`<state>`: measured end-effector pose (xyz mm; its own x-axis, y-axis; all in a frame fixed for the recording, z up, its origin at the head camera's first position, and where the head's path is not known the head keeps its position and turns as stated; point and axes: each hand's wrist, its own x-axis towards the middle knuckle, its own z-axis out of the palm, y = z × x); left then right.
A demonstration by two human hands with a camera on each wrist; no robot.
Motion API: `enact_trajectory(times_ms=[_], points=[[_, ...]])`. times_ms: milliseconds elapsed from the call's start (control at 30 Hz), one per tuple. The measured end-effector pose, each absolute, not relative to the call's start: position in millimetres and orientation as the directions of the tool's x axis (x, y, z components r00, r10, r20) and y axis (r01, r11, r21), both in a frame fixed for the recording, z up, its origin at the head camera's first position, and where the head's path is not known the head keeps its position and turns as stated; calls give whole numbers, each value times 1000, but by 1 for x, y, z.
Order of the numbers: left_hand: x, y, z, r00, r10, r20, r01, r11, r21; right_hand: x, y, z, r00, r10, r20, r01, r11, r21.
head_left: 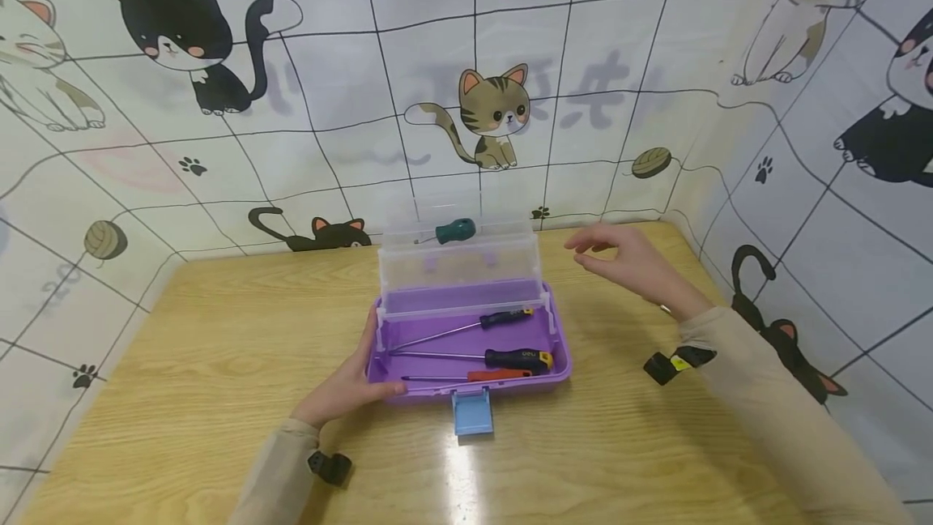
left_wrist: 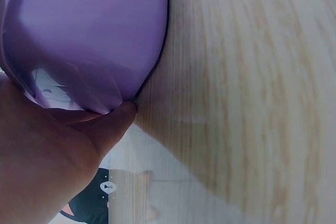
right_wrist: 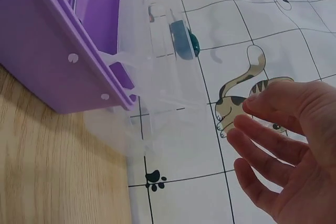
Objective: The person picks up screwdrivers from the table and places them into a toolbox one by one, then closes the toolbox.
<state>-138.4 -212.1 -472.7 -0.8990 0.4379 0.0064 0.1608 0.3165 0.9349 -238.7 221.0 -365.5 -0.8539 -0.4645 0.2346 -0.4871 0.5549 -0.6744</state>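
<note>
A purple toolbox (head_left: 470, 389) stands with its clear lid and tray raised toward the wall. My left hand (head_left: 348, 383) grips its left end, thumb at the front corner and fingers along the side; the left wrist view shows that hand (left_wrist: 58, 150) against the purple wall. Inside lie a small black screwdriver (head_left: 505, 317), a larger black-and-yellow screwdriver (head_left: 513, 359) and a red-handled screwdriver (head_left: 499, 375). A green-handled screwdriver (head_left: 456, 230) rests in the raised clear tray (head_left: 503, 227). My right hand (head_left: 619, 259) hangs in the air right of the tray, fingers loosely bent, holding nothing.
The toolbox sits on a wood-grain table (head_left: 240, 347). A light-blue latch (head_left: 473, 414) hangs down at its front. Behind the table and on both sides rises a white cloth (head_left: 408, 104) printed with cats and grid lines.
</note>
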Motion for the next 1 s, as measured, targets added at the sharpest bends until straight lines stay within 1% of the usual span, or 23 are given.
enact_trajectory(times_ms=[400, 500, 633, 700, 1000], points=[[-139, -210, -471, -898, 441, 5, 152, 300, 942, -223, 247, -372, -893, -405, 196, -422, 599, -680], [-138, -211, -471, -899, 438, -2, 145, 302, 942, -220, 253, -374, -897, -379, 227, -427, 614, -664], [-138, -211, -472, -901, 434, -7, 139, 304, 942, -218, 264, -375, -881, -381, 282, -467, 600, -650], [-139, -211, -473, -902, 432, -3, 141, 302, 943, -218, 269, -376, -876, -390, 283, -473, 586, -657], [-139, -210, -471, -904, 427, 2, 156, 326, 933, -211, 285, -386, -912, -342, 227, -404, 650, -643]])
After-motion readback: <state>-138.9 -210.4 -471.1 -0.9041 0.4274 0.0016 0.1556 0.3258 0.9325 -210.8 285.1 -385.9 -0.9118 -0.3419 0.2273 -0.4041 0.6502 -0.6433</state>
